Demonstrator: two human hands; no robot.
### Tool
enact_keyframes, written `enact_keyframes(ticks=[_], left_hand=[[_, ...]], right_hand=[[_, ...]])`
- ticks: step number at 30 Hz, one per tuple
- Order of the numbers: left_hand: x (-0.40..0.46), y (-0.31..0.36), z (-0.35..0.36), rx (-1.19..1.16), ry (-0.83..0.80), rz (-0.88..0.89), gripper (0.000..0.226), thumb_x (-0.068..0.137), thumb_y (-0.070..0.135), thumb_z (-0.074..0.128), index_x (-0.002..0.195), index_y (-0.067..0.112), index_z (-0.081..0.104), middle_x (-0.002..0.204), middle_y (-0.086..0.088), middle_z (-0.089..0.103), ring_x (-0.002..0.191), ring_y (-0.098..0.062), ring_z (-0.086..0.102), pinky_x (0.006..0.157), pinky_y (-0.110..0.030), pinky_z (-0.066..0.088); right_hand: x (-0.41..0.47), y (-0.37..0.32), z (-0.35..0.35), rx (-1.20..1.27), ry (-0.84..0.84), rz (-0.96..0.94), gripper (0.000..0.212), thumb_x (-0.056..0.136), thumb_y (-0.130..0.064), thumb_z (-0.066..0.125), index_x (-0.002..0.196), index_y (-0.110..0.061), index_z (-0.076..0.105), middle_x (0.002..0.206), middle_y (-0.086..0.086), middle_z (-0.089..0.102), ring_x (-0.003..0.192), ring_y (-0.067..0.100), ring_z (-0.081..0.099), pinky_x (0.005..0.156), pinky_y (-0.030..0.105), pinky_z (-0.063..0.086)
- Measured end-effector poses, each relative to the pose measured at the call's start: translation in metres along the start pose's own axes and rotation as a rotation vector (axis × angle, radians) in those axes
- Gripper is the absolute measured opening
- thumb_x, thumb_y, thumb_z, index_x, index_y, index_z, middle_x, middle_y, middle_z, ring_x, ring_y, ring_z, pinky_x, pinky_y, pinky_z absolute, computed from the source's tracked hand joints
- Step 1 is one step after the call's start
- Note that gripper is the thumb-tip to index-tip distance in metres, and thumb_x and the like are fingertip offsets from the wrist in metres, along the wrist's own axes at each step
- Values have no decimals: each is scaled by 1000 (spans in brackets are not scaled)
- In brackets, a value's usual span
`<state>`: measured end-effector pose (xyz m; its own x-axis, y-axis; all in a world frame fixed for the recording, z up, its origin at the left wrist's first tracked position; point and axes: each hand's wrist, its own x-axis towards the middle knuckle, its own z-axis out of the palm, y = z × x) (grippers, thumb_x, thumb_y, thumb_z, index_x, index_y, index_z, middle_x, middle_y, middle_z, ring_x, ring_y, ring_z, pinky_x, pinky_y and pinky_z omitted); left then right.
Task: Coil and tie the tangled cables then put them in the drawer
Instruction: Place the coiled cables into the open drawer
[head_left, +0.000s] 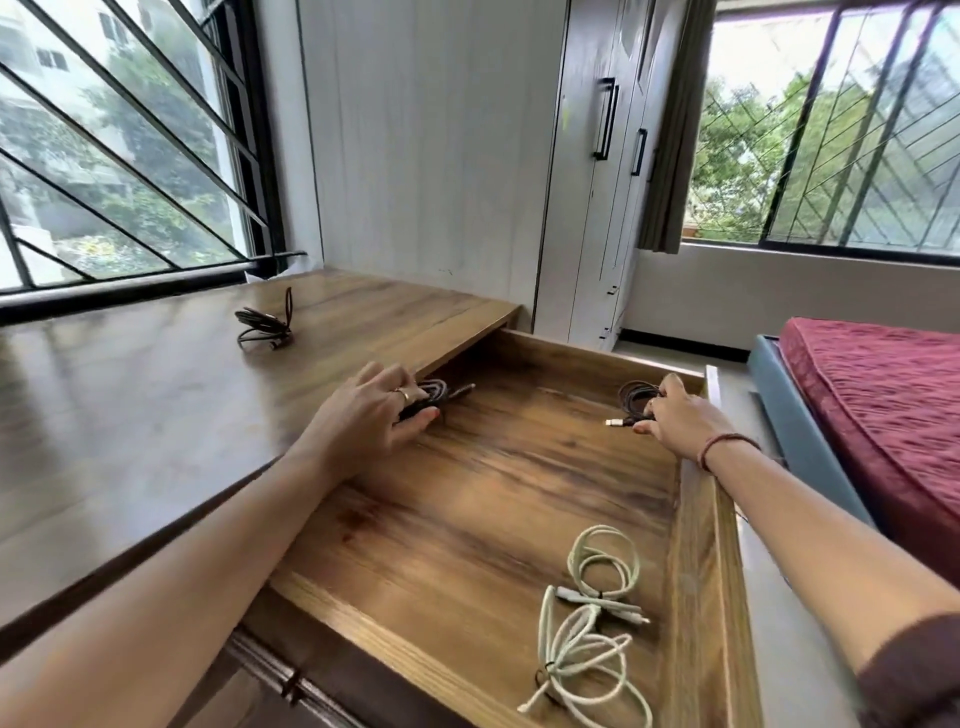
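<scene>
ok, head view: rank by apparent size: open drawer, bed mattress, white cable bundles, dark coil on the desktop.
1. drawer
2. red mattress, cut off by the frame
3. white cable bundles, nearest the camera, so they look bigger
4. dark coil, farthest; true size against the white cables unsure

Brown wood-grain drawer (696, 597), white coiled cables (587, 623), black cable bundles (636, 397), crimson textured mattress (883, 405).
</scene>
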<state>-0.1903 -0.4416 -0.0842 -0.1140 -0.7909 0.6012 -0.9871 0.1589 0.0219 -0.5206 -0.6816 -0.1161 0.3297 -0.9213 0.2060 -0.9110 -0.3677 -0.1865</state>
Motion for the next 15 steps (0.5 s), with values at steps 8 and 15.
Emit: enact_keyframes(ticks=[8,15], left_hand=[[46,77,64,-60,-142,290,39,92,42,53,121,18,65,108,-4,59,97,-23,51,85,-36,48],[81,130,124,-62,-291,436,35,94,39,51,121,21,65,116,-5,55,104,-24,46,88,-35,45]], right_hand=[[32,9,5,31,-82,156,50,81,-41,70,113,-8,51,99,6,50,84,28,54,79,37,46],[48,8,11,-252,-184,53,44,88,-40,61,119,-9,57,116,12,47,104,36,59,86,41,49]])
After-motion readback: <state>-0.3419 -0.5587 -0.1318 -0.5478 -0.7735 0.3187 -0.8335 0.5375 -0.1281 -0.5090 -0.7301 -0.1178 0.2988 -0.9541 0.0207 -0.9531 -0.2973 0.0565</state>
